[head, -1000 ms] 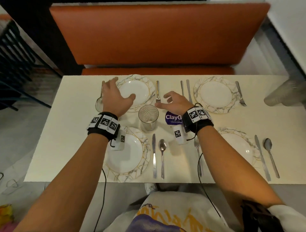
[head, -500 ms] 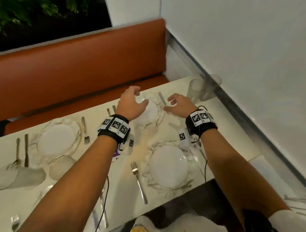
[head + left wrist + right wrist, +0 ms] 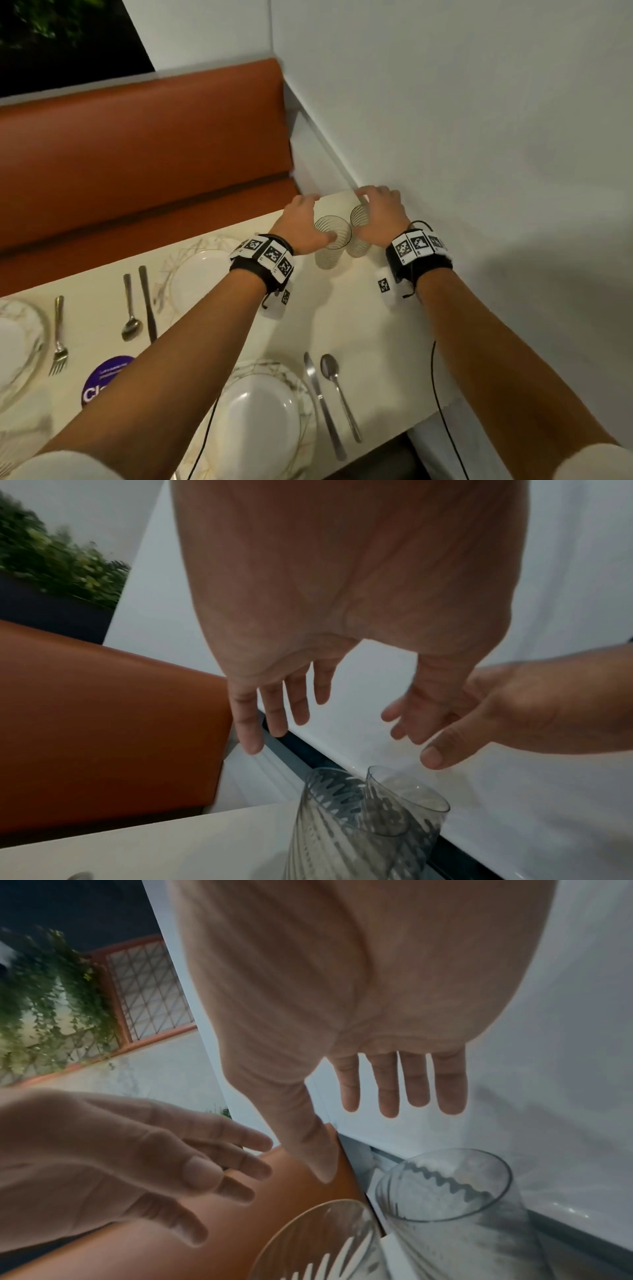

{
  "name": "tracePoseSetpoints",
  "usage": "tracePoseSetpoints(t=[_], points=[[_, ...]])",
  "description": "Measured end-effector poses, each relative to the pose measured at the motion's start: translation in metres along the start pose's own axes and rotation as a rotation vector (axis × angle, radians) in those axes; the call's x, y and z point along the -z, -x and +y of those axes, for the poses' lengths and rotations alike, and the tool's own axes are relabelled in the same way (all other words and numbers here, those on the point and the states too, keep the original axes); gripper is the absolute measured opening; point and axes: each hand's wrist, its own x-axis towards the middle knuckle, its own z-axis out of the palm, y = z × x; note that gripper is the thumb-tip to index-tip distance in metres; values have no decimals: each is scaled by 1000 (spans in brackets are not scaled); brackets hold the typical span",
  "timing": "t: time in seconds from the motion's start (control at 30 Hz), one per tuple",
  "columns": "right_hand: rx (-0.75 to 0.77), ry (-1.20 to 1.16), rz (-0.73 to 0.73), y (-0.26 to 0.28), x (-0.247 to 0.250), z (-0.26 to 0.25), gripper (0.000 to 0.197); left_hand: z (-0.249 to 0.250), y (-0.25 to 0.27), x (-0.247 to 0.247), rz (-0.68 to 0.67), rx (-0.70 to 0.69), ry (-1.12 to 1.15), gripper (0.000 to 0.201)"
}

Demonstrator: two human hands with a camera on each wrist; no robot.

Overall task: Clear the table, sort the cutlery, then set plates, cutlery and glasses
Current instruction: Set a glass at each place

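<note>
Two ribbed clear glasses stand side by side at the table's far right corner by the wall: the left glass [image 3: 333, 240] [image 3: 339, 831] [image 3: 318, 1240] and the right glass [image 3: 359, 229] [image 3: 411, 802] [image 3: 452, 1191]. My left hand [image 3: 305, 219] [image 3: 346, 704] hovers over the left glass with fingers spread, its thumb near the rim. Over the right glass my right hand [image 3: 375, 212] [image 3: 363, 1139] is spread the same way. Neither hand grips a glass. Set places lie nearer: a far plate [image 3: 202, 277] and a near plate [image 3: 260, 414] with a knife [image 3: 318, 401] and spoon [image 3: 337, 387].
A white wall [image 3: 445, 137] runs along the table's right edge, close behind the glasses. An orange bench [image 3: 137, 154] lines the far side. A spoon [image 3: 130, 308], knife [image 3: 148, 301], fork [image 3: 59, 335], another plate [image 3: 13, 346] and a purple sticker [image 3: 102, 380] lie to the left.
The view has swung to the right. Both hands have moved from above the far plate to the two glasses in the corner by the wall, still open.
</note>
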Motion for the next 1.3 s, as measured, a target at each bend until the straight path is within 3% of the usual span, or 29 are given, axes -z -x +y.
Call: tracePoseSetpoints(t=[0.17, 0.23, 0.43, 0.63, 0.77, 1.03, 1.3], points=[[16, 193, -145, -27, -9, 11, 113, 2, -29, -30, -87, -12, -95, 135], [26, 231, -181, -34, -15, 14, 117, 2, -37, -41, -116, 11, -104, 139], [25, 197, -196, -40, -31, 16, 107, 6, -45, -55, -133, 22, -51, 116], [-18, 211, -175, -38, -35, 6, 72, -3, -32, -47, -54, 76, 2, 96], [-26, 128, -161, -28, -31, -13, 63, -22, -10, -27, 9, 117, 81, 91], [57, 82, -110, 29, -36, -86, 63, -82, 77, 27, 195, 175, 219, 77], [52, 81, -122, 101, -85, -161, 58, -153, 178, 46, 250, 246, 260, 73]])
